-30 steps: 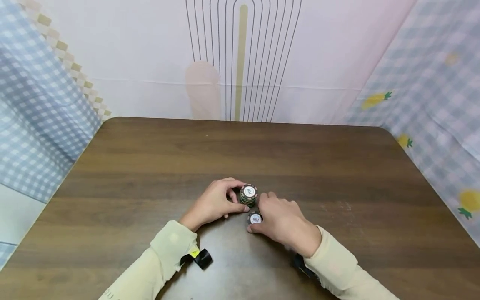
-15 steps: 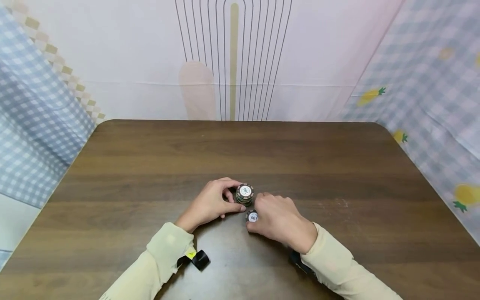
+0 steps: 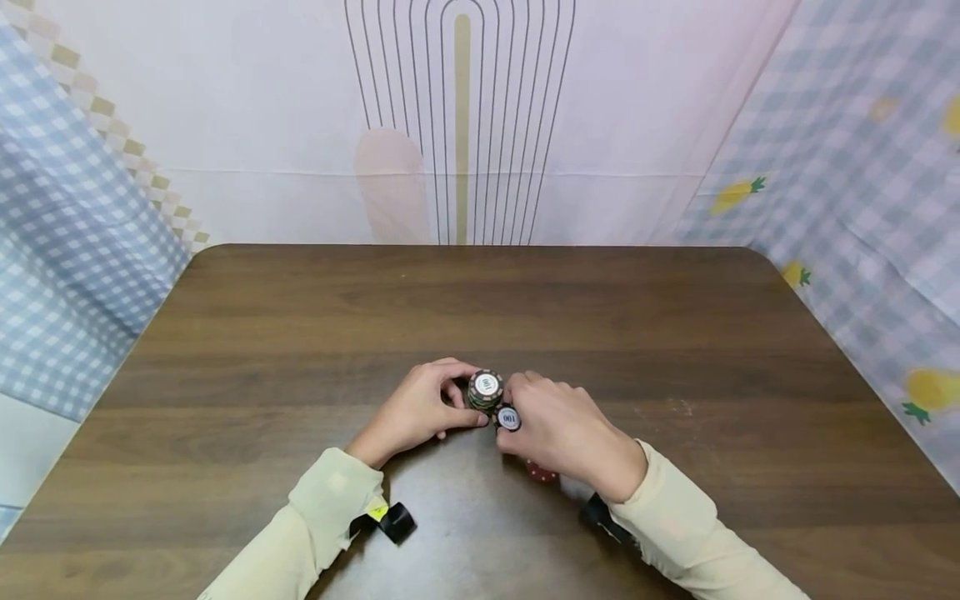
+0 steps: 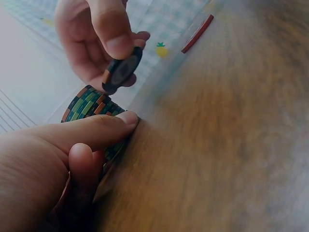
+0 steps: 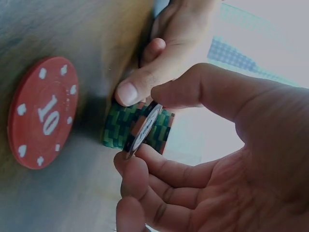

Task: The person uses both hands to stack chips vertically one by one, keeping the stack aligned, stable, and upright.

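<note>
A stack of poker chips (image 3: 486, 386), dark with green and orange edge marks, stands near the middle of the wooden table; its top chip reads 100. My left hand (image 3: 420, 404) holds it from the left, thumb in front and fingers behind. Between thumb and fingertips, my right hand (image 3: 562, 425) pinches a single black poker chip (image 3: 508, 418) marked 100. In the left wrist view this chip (image 4: 123, 70) is tilted and raised near the stack's top. A red poker chip (image 5: 43, 113) marked 10 lies on the table, partly hidden under my right hand in the head view.
The brown table (image 3: 300, 317) reaches back to a white cloth (image 3: 262, 108) with printed lines. Blue checked cloths (image 3: 75, 208) hang at the left and right sides. Black wrist devices (image 3: 397, 523) sit under both cuffs.
My right hand has moved slightly up, bringing its black chip closer to the stack. The red chip has come into view below that hand. The left hand keeps its hold.
</note>
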Tool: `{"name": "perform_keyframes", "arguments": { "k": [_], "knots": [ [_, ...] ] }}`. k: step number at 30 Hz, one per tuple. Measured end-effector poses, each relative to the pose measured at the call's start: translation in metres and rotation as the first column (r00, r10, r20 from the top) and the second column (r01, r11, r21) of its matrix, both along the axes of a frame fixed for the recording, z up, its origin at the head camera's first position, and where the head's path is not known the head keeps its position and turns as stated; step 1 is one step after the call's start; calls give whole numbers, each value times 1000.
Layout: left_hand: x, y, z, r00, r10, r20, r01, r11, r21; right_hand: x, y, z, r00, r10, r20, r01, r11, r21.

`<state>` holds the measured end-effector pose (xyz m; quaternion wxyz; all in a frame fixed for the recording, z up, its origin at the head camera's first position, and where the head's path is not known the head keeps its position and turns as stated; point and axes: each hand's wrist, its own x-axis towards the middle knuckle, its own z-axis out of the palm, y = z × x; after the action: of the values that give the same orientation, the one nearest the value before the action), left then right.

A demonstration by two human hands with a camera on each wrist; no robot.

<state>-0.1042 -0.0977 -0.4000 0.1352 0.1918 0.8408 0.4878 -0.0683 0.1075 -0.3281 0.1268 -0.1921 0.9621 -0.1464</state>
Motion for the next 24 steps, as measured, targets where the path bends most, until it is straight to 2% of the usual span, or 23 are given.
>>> {"name": "perform_keyframes", "arguments": {
  "k": [7, 14, 20, 24],
  "knots": [
    [0, 0, 0, 1000, -1, -5, 1, 1000, 2, 3, 2, 10, 1000, 6, 1, -6, 1000, -27],
    [1, 1, -1, 1000, 7, 3, -7, 1000, -2, 3, 6, 17, 996, -5, -88, 1, 999, -48],
    [1, 2, 0, 1000, 8, 4, -8, 1000, 8, 1, 6, 8, 975, -6, -221, -30, 987, -156],
    [1, 2, 0, 1000, 9, 2, -9, 1000, 8, -2, 5, -1, 966, -17, -258, -41, 975, -219]
  ]
}}
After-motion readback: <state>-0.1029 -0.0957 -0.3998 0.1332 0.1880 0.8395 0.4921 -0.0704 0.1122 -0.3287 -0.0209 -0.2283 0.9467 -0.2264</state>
